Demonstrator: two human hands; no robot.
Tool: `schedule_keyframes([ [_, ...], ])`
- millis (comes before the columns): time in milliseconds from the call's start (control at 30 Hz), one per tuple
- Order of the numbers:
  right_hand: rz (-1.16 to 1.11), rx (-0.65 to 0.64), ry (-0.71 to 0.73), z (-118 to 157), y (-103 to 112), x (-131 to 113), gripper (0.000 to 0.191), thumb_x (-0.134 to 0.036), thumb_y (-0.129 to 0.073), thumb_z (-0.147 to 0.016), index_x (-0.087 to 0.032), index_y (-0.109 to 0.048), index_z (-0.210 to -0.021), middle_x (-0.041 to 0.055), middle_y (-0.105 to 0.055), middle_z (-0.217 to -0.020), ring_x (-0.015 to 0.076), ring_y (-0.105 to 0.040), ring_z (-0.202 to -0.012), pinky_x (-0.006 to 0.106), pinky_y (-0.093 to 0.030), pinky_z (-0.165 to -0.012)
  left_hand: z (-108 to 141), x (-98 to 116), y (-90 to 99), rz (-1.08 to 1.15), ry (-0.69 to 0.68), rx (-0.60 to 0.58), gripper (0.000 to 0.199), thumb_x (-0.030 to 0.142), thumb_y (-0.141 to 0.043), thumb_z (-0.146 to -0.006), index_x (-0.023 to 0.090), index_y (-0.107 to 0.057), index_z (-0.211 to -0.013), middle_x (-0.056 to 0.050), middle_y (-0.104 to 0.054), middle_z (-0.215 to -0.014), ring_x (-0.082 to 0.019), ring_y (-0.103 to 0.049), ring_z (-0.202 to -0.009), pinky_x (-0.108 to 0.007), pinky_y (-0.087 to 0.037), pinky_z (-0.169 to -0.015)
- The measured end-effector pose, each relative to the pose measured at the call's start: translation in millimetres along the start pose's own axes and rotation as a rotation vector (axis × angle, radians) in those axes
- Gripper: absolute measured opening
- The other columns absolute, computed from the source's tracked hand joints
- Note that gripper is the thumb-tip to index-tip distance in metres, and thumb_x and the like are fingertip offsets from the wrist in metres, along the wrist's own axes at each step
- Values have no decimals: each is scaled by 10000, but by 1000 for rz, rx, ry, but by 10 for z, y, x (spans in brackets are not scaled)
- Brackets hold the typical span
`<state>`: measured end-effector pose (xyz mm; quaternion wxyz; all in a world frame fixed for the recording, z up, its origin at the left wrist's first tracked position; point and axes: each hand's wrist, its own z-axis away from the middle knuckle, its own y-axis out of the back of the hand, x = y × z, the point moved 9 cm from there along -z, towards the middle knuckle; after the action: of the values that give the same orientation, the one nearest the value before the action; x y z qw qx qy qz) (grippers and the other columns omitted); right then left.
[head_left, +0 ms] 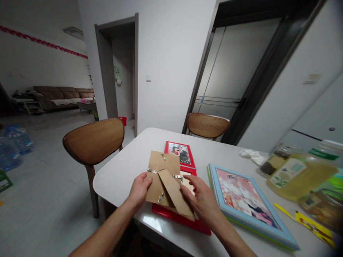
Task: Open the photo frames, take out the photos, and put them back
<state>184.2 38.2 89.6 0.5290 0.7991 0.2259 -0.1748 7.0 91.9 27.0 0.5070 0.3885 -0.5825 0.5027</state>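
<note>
A brown picture frame backing board (155,185) with metal turn clips and a slanting stand leg (173,189) is tilted above the table's near edge. My left hand (139,191) grips its left edge, thumb on the brown face. At the right side, my right hand (199,196) has its fingers bent and apart, close to the right clip (177,176) and the leg; whether the fingertips touch is unclear. Beneath and behind the board lies a red picture frame (184,225), partly hidden. Farther back, a red-framed photo of two people (182,153) lies on the table.
To the right lie stacked frames, a light blue one (249,207) on top. Beyond them stand a large bottle of yellow liquid (300,175), jars (276,160) and a crumpled tissue (252,156). Wooden chairs (96,141) stand at the white table (128,157).
</note>
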Motion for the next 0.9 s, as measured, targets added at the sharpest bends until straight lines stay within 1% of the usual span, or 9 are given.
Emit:
schedule_keyframes([
  [200,272,-161,-163,234,-225,633,377,-260,-435,-719,-93,-500,-1051,148,-581,-959,228,-524,-902,333,-376,-791,-46,77,674,-137,72,90,280,337,-565,-606,124,-564,-787,-21,-639,-626,-182,-609,-587,-263,-458,-539],
  [400,364,-159,-246,180,-264,695,424,-176,-393,-718,-85,-434,-1130,142,-590,-866,204,-552,-769,296,-384,-684,-179,86,1150,-420,69,213,167,226,-554,-611,134,-576,-749,-17,-629,-600,-202,-603,-609,-268,-449,-550],
  [467,331,-145,-279,142,-238,722,484,-157,-411,-683,-70,-403,-1160,157,-588,-885,212,-556,-766,300,-388,-671,-204,168,1276,-532,30,284,250,195,-565,-602,134,-568,-844,-31,-634,-664,-234,-600,-719,-301,-446,-634],
  [533,220,-115,-326,121,-203,762,565,-153,-445,-637,-69,-367,-1191,166,-588,-925,226,-562,-787,313,-397,-679,-180,288,1288,-629,-40,335,371,180,-569,-602,139,-531,-969,-68,-626,-849,-269,-545,-911,-349,-403,-776],
  [600,10,-76,-421,135,-179,826,640,-165,-465,-614,-98,-310,-1231,145,-601,-923,221,-581,-753,321,-417,-663,-93,393,1121,-698,-130,334,441,182,-559,-625,150,-486,-1059,-92,-545,-1073,-272,-425,-1083,-376,-310,-905],
  [667,-321,-48,-563,191,-212,884,702,-194,-458,-626,-140,-205,-1279,104,-626,-866,201,-601,-659,320,-443,-604,48,430,778,-742,-213,258,456,189,-555,-644,165,-474,-1093,-80,-470,-1189,-244,-355,-1149,-367,-243,-968],
  [700,-513,-43,-634,228,-253,887,727,-205,-451,-635,-158,-149,-1294,85,-636,-837,194,-604,-619,318,-453,-572,129,412,562,-755,-240,193,446,197,-573,-638,182,-495,-1077,-60,-493,-1172,-225,-388,-1127,-345,-258,-968],
  [800,-1020,-41,-744,287,-345,745,763,-198,-455,-631,-200,-90,-1301,42,-651,-804,180,-610,-578,312,-474,-536,398,248,-262,-859,-329,-208,584,287,-607,-653,171,-411,-1190,-84,-424,-1254,-216,-358,-1160,-349,-252,-986],
  [900,-1248,-35,-695,258,-277,528,751,-162,-506,-602,-248,-188,-1277,-4,-654,-767,155,-607,-567,304,-488,-574,535,85,-714,-901,-270,-378,731,459,-607,-641,145,-341,-1244,-133,-309,-1322,-257,-271,-1211,-399,-236,-995],
])
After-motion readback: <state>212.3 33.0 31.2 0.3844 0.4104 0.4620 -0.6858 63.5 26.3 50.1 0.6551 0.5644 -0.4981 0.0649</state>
